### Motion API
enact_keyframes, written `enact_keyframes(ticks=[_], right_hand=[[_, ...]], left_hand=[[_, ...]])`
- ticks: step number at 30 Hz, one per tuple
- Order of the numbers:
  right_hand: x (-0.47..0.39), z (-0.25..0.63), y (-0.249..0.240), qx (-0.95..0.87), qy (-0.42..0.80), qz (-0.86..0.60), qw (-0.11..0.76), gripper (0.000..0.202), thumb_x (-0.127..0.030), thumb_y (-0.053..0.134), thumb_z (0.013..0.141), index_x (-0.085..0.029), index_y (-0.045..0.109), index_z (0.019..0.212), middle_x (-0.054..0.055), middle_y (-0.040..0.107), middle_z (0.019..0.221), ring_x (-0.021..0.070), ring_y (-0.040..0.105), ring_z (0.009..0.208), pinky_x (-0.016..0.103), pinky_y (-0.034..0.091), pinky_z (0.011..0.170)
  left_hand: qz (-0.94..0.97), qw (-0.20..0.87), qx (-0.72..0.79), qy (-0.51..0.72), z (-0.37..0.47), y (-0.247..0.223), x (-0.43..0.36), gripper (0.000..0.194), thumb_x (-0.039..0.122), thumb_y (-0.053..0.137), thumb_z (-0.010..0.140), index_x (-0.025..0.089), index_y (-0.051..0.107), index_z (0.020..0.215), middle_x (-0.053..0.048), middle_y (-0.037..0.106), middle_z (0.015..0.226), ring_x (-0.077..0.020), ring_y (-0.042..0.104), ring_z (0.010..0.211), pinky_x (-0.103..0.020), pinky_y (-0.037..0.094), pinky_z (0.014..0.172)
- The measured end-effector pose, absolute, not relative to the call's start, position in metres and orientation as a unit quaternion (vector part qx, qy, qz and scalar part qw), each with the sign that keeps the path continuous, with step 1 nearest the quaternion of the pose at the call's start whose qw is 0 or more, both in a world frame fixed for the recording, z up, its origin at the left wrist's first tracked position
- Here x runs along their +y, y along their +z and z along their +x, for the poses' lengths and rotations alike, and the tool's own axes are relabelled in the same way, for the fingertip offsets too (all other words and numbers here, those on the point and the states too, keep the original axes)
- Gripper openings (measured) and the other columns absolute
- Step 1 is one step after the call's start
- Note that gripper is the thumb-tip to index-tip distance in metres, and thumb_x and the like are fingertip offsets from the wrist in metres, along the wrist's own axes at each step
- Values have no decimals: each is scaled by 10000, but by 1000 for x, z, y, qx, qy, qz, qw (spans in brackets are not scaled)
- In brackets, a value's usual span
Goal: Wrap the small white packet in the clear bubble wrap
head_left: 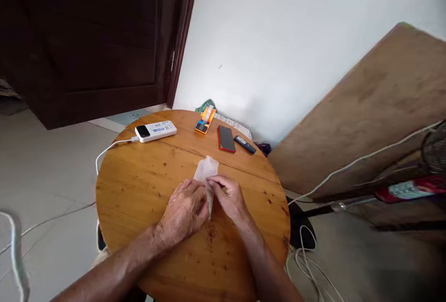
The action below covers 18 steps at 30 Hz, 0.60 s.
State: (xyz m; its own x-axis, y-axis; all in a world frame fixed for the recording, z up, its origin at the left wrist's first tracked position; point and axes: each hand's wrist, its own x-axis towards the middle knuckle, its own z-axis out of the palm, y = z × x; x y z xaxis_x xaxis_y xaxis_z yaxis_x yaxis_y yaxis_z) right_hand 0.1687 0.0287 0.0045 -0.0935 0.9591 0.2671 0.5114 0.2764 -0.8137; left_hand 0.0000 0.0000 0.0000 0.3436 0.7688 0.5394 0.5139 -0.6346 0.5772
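A thin white tissue-like sheet (208, 168) lies near the middle of the round wooden table (139, 190). My left hand (186, 206) covers its lower left part, fingers curled in and closed on it. From the other side my right hand (228, 195) pinches the sheet's right edge between thumb and fingers. The two hands are close together, and the lower end of the sheet hangs between them. The left fingertips are partly hidden behind the back of that hand.
Toward the back stand a white power bank (156, 131) with a cable, an orange packet (205, 120), a red-edged phone (226, 138) and a dark blue handheld device (245, 144). A white wall (278, 37) and a brown board (365, 107) rise behind. Cables (306, 255) lie on the floor.
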Motion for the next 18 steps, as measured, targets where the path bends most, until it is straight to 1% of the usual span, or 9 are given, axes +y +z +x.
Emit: enact_keyframes(ticks=[2,5,6,8,10,12,16,18], right_hand=[[30,180,7,-655,259,-565,429,226,-352,584,843,-187,734,810,46,723,806,190,640,760,297,498,710],[32,192,9,-607,266,-616,425,224,-379,607,802,-183,707,844,29,685,756,164,608,640,279,492,595],[32,194,9,-590,278,-635,414,244,-388,623,781,-181,695,888,24,671,757,152,595,593,267,476,535],[34,194,10,-552,311,-676,375,353,-407,657,746,-173,654,1011,22,655,781,134,573,511,240,415,415],[37,190,12,-528,347,-699,334,448,-419,669,741,-159,611,1101,28,652,799,126,562,471,221,359,349],[41,183,14,-533,369,-694,315,427,-416,653,760,-146,609,1088,25,643,764,120,549,465,211,341,338],[50,177,17,-549,368,-686,306,342,-429,624,782,-148,636,975,4,600,665,134,550,499,211,333,362],[53,180,17,-551,361,-690,300,344,-455,616,784,-153,646,946,11,606,664,156,576,537,232,377,401]], left_hand=[[802,159,401,413,0,-2,0,112,81,550,768,190,560,743,-83,696,996,-247,620,933,-402,529,845],[799,163,406,413,1,-5,-1,111,86,547,779,194,559,755,-81,690,1011,-242,613,963,-389,528,864],[798,164,407,412,1,-6,-1,110,88,543,785,194,559,757,-81,689,1014,-242,610,969,-390,528,869],[798,165,410,410,2,-7,-1,107,91,536,795,191,562,768,-80,687,1019,-244,604,978,-399,529,876],[798,162,413,409,3,-8,-2,101,93,534,801,187,567,783,-81,685,1029,-250,599,983,-414,530,877],[797,156,414,411,3,-9,-2,99,94,537,803,186,570,792,-81,682,1041,-253,595,985,-422,530,877],[796,146,410,420,3,-9,-2,111,82,541,801,188,570,792,-81,673,1065,-242,589,993,-404,529,883],[796,147,410,421,4,-8,-3,111,78,544,801,185,575,803,-83,669,1073,-241,583,1007,-400,526,899]])
